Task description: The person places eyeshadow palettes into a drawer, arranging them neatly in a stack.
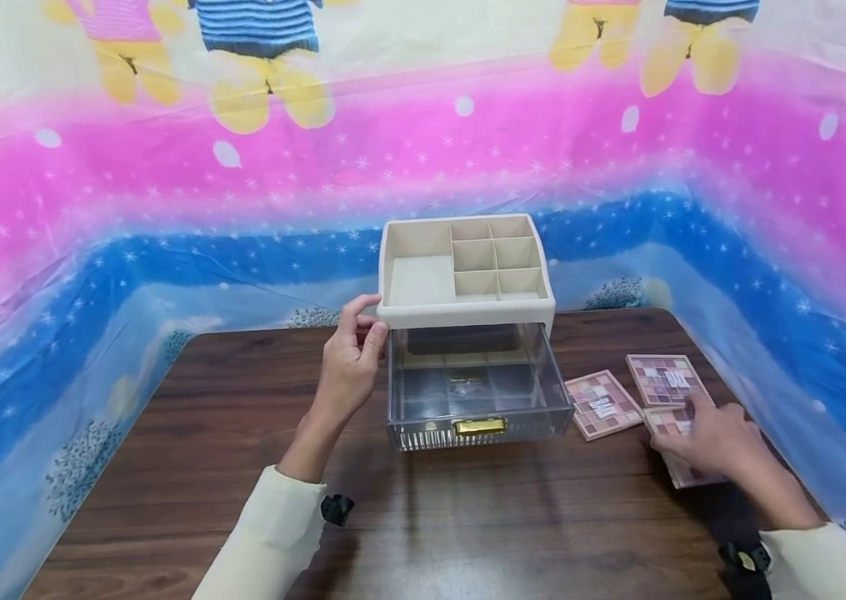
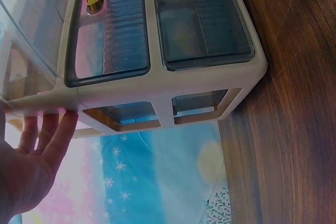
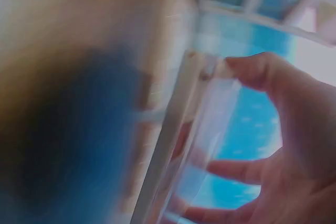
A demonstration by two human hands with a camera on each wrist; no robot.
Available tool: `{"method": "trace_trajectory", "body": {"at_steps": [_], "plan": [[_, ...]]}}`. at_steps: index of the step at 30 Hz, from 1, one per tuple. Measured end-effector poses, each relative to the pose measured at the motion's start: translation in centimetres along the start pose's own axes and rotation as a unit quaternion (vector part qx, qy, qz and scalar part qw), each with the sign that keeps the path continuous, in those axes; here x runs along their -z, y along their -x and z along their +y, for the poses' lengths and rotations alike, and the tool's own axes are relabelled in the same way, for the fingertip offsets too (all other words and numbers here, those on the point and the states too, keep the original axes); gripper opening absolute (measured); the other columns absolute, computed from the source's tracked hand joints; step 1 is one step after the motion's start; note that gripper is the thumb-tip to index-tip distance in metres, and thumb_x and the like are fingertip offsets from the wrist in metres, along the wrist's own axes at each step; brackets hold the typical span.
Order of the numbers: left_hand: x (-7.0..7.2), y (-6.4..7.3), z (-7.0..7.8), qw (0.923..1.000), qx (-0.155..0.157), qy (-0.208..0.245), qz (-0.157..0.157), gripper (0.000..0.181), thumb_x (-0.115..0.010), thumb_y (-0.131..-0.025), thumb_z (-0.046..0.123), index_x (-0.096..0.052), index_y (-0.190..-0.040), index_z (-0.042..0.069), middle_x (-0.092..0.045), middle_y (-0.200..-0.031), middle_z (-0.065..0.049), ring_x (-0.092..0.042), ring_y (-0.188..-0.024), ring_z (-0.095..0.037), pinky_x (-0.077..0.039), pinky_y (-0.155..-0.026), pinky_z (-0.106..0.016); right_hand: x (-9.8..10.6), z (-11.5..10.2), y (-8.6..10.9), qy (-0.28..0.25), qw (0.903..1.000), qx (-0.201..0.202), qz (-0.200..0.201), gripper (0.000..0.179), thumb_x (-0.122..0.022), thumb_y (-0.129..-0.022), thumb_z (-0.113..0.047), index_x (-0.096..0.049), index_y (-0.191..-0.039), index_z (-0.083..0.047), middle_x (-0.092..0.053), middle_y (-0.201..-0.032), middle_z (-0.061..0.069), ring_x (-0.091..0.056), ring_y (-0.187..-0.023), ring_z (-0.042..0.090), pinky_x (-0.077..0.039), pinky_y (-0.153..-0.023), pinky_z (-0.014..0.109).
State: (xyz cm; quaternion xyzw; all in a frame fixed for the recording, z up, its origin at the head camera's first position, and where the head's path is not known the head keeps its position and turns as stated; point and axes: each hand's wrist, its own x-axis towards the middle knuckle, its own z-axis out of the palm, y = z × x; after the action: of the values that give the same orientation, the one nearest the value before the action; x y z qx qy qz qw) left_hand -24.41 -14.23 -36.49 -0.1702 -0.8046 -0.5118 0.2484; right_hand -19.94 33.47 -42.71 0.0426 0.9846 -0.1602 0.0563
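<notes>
A cream cosmetics organizer [image 1: 465, 315] with a divided top tray stands on the table; its clear top drawer [image 1: 478, 400] with a gold handle is pulled out. My left hand [image 1: 350, 358] touches the organizer's left side near the upper front corner; in the left wrist view the fingers [image 2: 59, 139] lie fairly straight with their tips against the side frame. At the right, my right hand [image 1: 718, 442] pinches an eyeshadow palette [image 1: 672, 422] by its edges, thumb opposite fingers, as the right wrist view shows. This palette [image 3: 176, 135] appears edge-on and blurred there.
Two more eyeshadow palettes lie close by: one palette [image 1: 604, 406] beside the drawer, another palette [image 1: 666, 379] behind my right hand. Below the pulled drawer are two shut drawers [image 2: 202, 30]. A patterned cloth [image 1: 423, 158] hangs around the dark wooden table [image 1: 257, 400].
</notes>
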Motion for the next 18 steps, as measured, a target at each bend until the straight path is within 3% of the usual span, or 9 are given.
{"method": "trace_trajectory", "body": {"at_steps": [2, 4, 7, 9, 12, 14, 16, 18], "plan": [[0.0, 0.0, 0.0, 1.0, -0.002, -0.001, 0.001, 0.035, -0.054, -0.107, 0.02, -0.05, -0.141, 0.016, -0.068, -0.104, -0.016, -0.065, -0.081, -0.027, -0.052, -0.069, -0.023, 1.3, -1.1, 0.4, -0.02, 0.9958, 0.07, 0.055, 0.097, -0.077, -0.083, -0.05, -0.036, -0.145, 0.013, -0.06, -0.099, 0.037, -0.058, -0.079, 0.04, -0.049, -0.061, 0.046], [0.0, 0.0, 0.0, 1.0, -0.004, -0.004, 0.003, 0.034, -0.054, -0.107, 0.02, -0.05, -0.141, 0.016, -0.068, -0.104, -0.015, -0.065, -0.081, -0.027, -0.051, -0.069, -0.023, 2.9, -2.5, 0.9, -0.052, 0.9858, 0.129, 0.094, 0.093, -0.08, -0.084, -0.043, -0.037, -0.148, 0.01, -0.062, -0.1, 0.032, -0.058, -0.077, 0.033, -0.049, -0.057, 0.04], [0.0, -0.1, 0.1, 1.0, -0.007, -0.005, 0.003, 0.034, -0.054, -0.107, 0.02, -0.05, -0.141, 0.016, -0.068, -0.104, -0.016, -0.065, -0.082, -0.029, -0.051, -0.07, -0.023, 5.2, -4.9, 1.9, -0.123, 0.9663, 0.186, 0.128, 0.089, -0.081, -0.087, -0.033, -0.034, -0.155, -0.001, -0.054, -0.123, 0.035, -0.062, -0.095, 0.047, -0.058, -0.067, 0.056], [0.0, -0.1, 0.1, 0.9999, -0.009, -0.007, 0.002, 0.035, -0.054, -0.107, 0.019, -0.049, -0.141, 0.015, -0.068, -0.104, -0.016, -0.066, -0.082, -0.031, -0.051, -0.07, -0.024, 6.5, -6.5, 2.7, -0.182, 0.9487, 0.217, 0.14, 0.088, -0.081, -0.088, -0.024, -0.031, -0.159, -0.01, -0.045, -0.138, 0.034, -0.059, -0.112, 0.049, -0.06, -0.083, 0.052], [0.0, -0.1, 0.2, 0.9999, -0.006, -0.009, 0.001, 0.034, -0.053, -0.107, 0.019, -0.049, -0.141, 0.015, -0.068, -0.104, -0.016, -0.065, -0.081, -0.029, -0.05, -0.069, -0.024, 7.9, -9.2, 3.6, -0.285, 0.9042, 0.283, 0.147, 0.094, -0.082, -0.083, -0.002, -0.03, -0.16, -0.017, -0.038, -0.15, 0.024, -0.056, -0.127, 0.03, -0.055, -0.098, 0.027], [0.0, -0.1, 0.2, 0.9999, -0.005, -0.01, 0.002, 0.034, -0.053, -0.107, 0.018, -0.049, -0.14, 0.014, -0.068, -0.103, -0.016, -0.065, -0.081, -0.027, -0.05, -0.069, -0.024, 8.6, -11.0, 3.9, -0.34, 0.8663, 0.338, 0.141, 0.1, -0.081, -0.077, 0.01, -0.031, -0.16, -0.016, -0.035, -0.154, 0.019, -0.053, -0.129, 0.016, -0.048, -0.1, 0.012], [0.0, 0.0, 0.2, 0.9999, -0.003, -0.01, 0.001, 0.034, -0.053, -0.107, 0.018, -0.049, -0.14, 0.014, -0.068, -0.103, -0.016, -0.064, -0.08, -0.027, -0.051, -0.069, -0.024, 9.0, -12.7, 4.2, -0.383, 0.8306, 0.385, 0.122, 0.102, -0.078, -0.073, 0.017, -0.031, -0.159, -0.013, -0.032, -0.157, 0.014, -0.05, -0.132, 0.01, -0.048, -0.101, 0.014], [-0.1, 0.0, 0.2, 1.0, -0.001, -0.009, 0.0, 0.034, -0.053, -0.107, 0.018, -0.049, -0.141, 0.014, -0.068, -0.102, -0.016, -0.064, -0.08, -0.027, -0.051, -0.069, -0.024, 9.1, -14.2, 4.2, -0.405, 0.8044, 0.422, 0.105, 0.103, -0.077, -0.07, 0.019, -0.032, -0.158, -0.009, -0.032, -0.157, 0.014, -0.048, -0.135, 0.013, -0.048, -0.104, 0.016]]}}
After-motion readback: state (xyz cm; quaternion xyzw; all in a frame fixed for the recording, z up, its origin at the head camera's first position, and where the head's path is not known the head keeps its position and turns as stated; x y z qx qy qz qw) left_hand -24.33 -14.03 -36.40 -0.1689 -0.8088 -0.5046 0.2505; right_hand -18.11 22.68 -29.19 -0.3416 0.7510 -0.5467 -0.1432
